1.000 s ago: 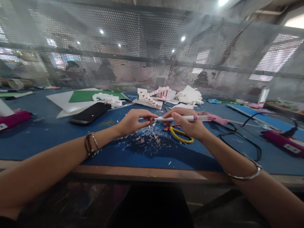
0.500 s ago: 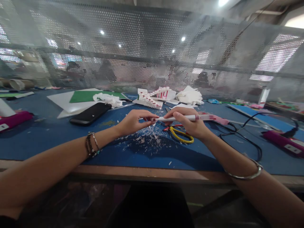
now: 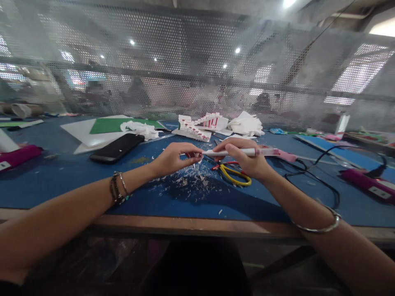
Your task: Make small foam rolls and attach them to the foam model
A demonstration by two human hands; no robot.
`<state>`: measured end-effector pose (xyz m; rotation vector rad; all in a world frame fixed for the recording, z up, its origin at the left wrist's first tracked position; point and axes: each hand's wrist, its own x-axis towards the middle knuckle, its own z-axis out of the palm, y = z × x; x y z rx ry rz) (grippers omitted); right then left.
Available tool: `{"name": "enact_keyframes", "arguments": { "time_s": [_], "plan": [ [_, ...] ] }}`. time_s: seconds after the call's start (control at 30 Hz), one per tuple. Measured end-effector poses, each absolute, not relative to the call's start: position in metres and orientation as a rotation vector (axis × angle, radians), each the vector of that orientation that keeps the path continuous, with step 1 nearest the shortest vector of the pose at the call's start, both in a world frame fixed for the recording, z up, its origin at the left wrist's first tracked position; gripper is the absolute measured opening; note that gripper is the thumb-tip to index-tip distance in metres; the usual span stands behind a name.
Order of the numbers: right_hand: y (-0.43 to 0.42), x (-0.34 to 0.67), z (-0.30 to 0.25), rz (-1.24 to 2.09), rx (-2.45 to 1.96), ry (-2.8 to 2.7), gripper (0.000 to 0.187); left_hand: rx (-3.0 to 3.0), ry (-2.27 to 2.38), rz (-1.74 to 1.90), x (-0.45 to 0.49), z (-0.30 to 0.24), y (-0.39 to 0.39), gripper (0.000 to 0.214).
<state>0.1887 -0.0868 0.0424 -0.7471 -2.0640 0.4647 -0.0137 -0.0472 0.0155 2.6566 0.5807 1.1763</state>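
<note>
My right hand (image 3: 243,158) is wrapped round a white pen-shaped corded tool (image 3: 248,152) with a pink tail end, held nearly level and pointing left. Between the thumb and fingertips of my left hand (image 3: 175,158) is a small dark-reddish piece (image 3: 200,155), mostly hidden by the fingers. The tool's tip meets or nearly meets this piece; I cannot tell which. Pale shavings (image 3: 194,183) lie scattered on the blue table below my hands. Scissors with yellow and red handles (image 3: 236,175) rest under my right hand.
Behind my hands stand white strips with small dark-reddish pieces (image 3: 194,131) and crumpled white paper (image 3: 246,123). A black phone (image 3: 117,149) lies left, near green sheets (image 3: 105,126). Purple power strips (image 3: 368,186) sit at both sides, with a black cable (image 3: 319,181) looping right. A perforated metal screen (image 3: 185,53) rises behind.
Both hands stay almost in place. The tool has shifted very slightly at the small piece in my left fingers.
</note>
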Motion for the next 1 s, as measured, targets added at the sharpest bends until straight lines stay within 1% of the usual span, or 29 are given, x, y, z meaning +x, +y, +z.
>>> {"name": "enact_keyframes", "arguments": {
  "time_s": [0.53,1.0],
  "plan": [
    [-0.0868,0.1882,0.0426,0.418,-0.729,-2.107,0.024,2.662,0.579,1.188,-0.0135,0.0158,-0.0482,0.013],
    [-0.0878,0.1878,0.0431,0.379,-0.723,-2.130,0.023,2.637,0.583,1.178,-0.0135,0.0179,-0.0502,0.014]
  ]
}}
